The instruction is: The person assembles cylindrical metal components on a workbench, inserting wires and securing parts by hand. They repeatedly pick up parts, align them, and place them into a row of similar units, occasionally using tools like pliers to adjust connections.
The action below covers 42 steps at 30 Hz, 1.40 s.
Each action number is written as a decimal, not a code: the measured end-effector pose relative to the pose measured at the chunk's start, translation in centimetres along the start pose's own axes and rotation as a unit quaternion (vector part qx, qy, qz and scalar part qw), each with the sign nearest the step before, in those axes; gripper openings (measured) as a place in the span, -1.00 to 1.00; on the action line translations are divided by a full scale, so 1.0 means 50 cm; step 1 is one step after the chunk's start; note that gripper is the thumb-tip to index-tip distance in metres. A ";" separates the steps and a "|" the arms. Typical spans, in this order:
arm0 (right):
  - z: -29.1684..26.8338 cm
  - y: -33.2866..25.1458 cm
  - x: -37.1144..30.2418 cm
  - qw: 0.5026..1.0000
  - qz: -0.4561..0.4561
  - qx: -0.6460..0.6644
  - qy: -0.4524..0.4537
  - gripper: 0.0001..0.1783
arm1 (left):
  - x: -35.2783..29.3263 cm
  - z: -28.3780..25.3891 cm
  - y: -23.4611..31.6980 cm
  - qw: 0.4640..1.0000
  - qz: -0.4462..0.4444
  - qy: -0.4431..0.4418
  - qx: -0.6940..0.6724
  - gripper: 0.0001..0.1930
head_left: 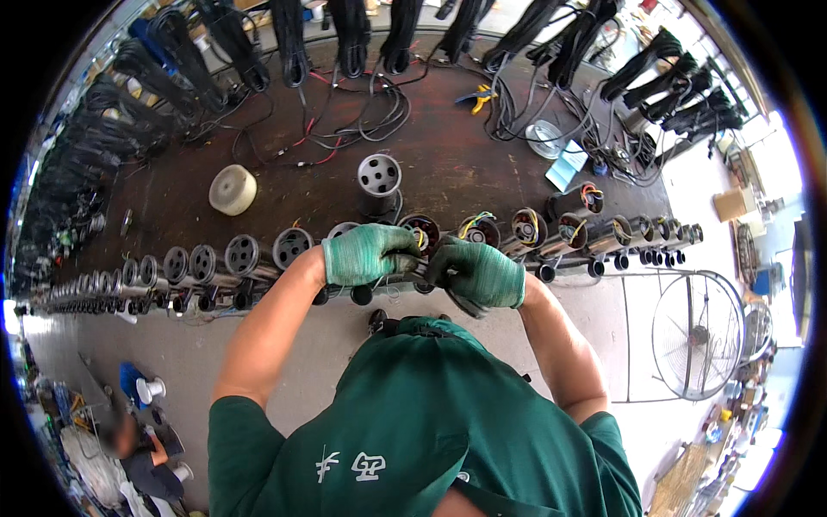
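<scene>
Both my hands wear green gloves and meet over the near edge of the table, in front of an open metal cylinder (419, 231) with coloured wires inside. My left hand (370, 254) is closed, its fingertips pinched together at the cylinder's near side; what they hold is hidden. My right hand (479, 272) is curled beside it, fingers bent in. A dark curved part (466, 303) shows below the right hand; I cannot tell whether it is gripped. Just right stands another cylinder (480, 233) with yellow and green wires. Behind the left hand, an upright cylinder (379, 179) has a cap with holes.
Long rows of metal cylinders (244, 256) line the table edge on both sides. Bundled black cables (351, 39) hang along the far side. On the table (301, 194) lie a pale round block (233, 189), yellow-handled pliers (479, 98) and loose wires. A floor fan (698, 336) stands right.
</scene>
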State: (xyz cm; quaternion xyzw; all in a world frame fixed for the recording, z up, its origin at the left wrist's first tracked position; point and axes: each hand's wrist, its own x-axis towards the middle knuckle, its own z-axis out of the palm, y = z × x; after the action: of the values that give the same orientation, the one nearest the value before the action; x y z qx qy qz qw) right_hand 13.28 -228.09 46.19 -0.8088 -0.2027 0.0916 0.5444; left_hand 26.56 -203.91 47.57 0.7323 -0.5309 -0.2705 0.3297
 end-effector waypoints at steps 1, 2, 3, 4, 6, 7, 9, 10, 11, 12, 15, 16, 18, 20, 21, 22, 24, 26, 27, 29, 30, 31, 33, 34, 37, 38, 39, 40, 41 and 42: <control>0.002 0.002 -0.011 1.000 -0.024 -0.003 0.009 -0.72 | 0.002 -0.002 0.008 1.000 0.000 -0.009 0.012 -0.72; -0.003 -0.007 -0.021 1.000 0.006 0.009 0.017 -0.73 | 0.006 -0.001 0.012 1.000 0.001 -0.017 0.024 -0.73; -0.003 -0.007 -0.033 0.998 0.002 0.023 0.058 -0.73 | 0.010 0.003 0.011 1.000 0.007 -0.005 0.022 -0.73; -0.001 -0.006 -0.045 0.995 -0.006 0.038 0.097 -0.72 | 0.011 0.004 0.008 1.000 0.011 0.009 0.022 -0.73; -0.006 0.009 -0.061 0.981 0.040 0.098 0.161 -0.70 | 0.013 0.009 -0.002 0.998 -0.005 0.031 -0.048 -0.72; -0.010 0.015 -0.065 0.965 0.028 0.177 0.193 -0.68 | 0.019 0.015 -0.005 0.998 -0.010 0.043 -0.043 -0.73; -0.029 0.013 -0.068 0.955 0.032 0.147 0.256 -0.65 | 0.024 0.029 -0.009 0.997 -0.020 0.071 -0.035 -0.74; -0.045 0.039 -0.073 0.957 0.027 0.096 0.274 -0.62 | 0.033 0.044 -0.007 0.992 0.001 0.119 0.045 -0.75; -0.059 0.034 -0.066 0.955 0.010 0.089 0.283 -0.66 | 0.035 0.057 -0.019 0.985 0.005 0.145 0.097 -0.75; -0.071 0.026 -0.056 0.957 0.005 0.022 0.290 -0.67 | 0.040 0.077 -0.042 0.974 0.009 0.170 0.147 -0.75; -0.090 0.029 -0.016 0.957 -0.013 -0.125 0.261 -0.70 | 0.050 0.127 -0.102 0.950 0.012 0.191 0.246 -0.78; -0.091 0.043 -0.001 0.956 -0.019 -0.164 0.242 -0.71 | 0.049 0.138 -0.110 0.949 0.005 0.172 0.265 -0.79; -0.085 0.096 0.016 0.951 -0.029 -0.268 0.150 -0.65 | 0.046 0.153 -0.122 0.932 0.013 0.153 0.329 -0.82; -0.069 0.123 0.023 0.945 0.022 -0.323 0.040 -0.62 | 0.046 0.149 -0.112 0.942 -0.034 0.110 0.315 -0.80; -0.055 0.145 0.021 0.957 0.054 -0.285 0.023 -0.63 | 0.046 0.148 -0.108 0.946 -0.057 0.088 0.307 -0.79; -0.042 0.135 0.036 0.927 0.083 -0.364 -0.034 -0.61 | 0.037 0.152 -0.115 0.944 -0.063 0.094 0.310 -0.74; -0.017 0.136 0.053 0.865 0.121 -0.472 -0.119 -0.56 | 0.039 0.150 -0.107 0.942 -0.082 0.068 0.319 -0.70; 0.002 0.147 0.060 0.815 0.132 -0.536 -0.177 -0.53 | 0.045 0.144 -0.095 0.940 -0.093 0.051 0.325 -0.66; 0.006 0.149 0.055 0.823 0.127 -0.528 -0.167 -0.52 | 0.048 0.143 -0.091 0.940 -0.098 0.048 0.324 -0.65; 0.008 0.131 0.046 0.840 0.118 -0.508 -0.149 -0.51 | 0.054 0.144 -0.092 0.940 -0.107 0.045 0.322 -0.63; 0.009 0.136 0.037 0.838 0.101 -0.516 -0.143 -0.52 | 0.052 0.144 -0.093 0.939 -0.110 0.048 0.321 -0.62; 0.010 0.148 0.020 0.848 0.083 -0.520 -0.062 -0.48 | 0.052 0.147 -0.092 0.940 -0.110 0.049 0.320 -0.62; 0.015 0.170 -0.019 0.847 0.047 -0.519 0.102 -0.41 | 0.054 0.150 -0.092 0.941 -0.105 0.051 0.319 -0.62; 0.008 0.127 -0.029 0.831 0.099 -0.539 0.093 -0.31 | 0.056 0.147 -0.093 0.940 -0.102 0.053 0.320 -0.62; 0.009 0.165 -0.041 0.872 0.207 -0.418 0.145 -0.29 | 0.063 0.140 -0.090 0.946 -0.091 0.056 0.307 -0.62; 0.015 0.225 -0.048 0.888 0.164 -0.385 0.193 -0.25 | 0.068 0.144 -0.094 0.945 -0.086 0.063 0.309 -0.62; 0.018 0.253 -0.047 0.897 0.144 -0.368 0.198 -0.23 | 0.070 0.149 -0.099 0.944 -0.083 0.071 0.311 -0.62; 0.015 0.236 -0.048 0.898 0.161 -0.355 0.202 -0.22 | 0.072 0.148 -0.093 0.944 -0.097 0.064 0.310 -0.62; 0.015 0.217 -0.047 0.900 0.175 -0.342 0.206 -0.21 | 0.071 0.147 -0.091 0.943 -0.108 0.059 0.310 -0.61; 0.018 0.226 -0.044 0.907 0.148 -0.317 0.234 -0.21 | 0.065 0.151 -0.092 0.942 -0.110 0.069 0.309 -0.61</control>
State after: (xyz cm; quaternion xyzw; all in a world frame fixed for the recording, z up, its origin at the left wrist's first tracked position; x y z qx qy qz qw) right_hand 13.52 -231.96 35.29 -0.9578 0.0344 -0.0896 0.2711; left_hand 24.63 -207.47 39.08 0.8690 -0.4803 -0.0765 0.0914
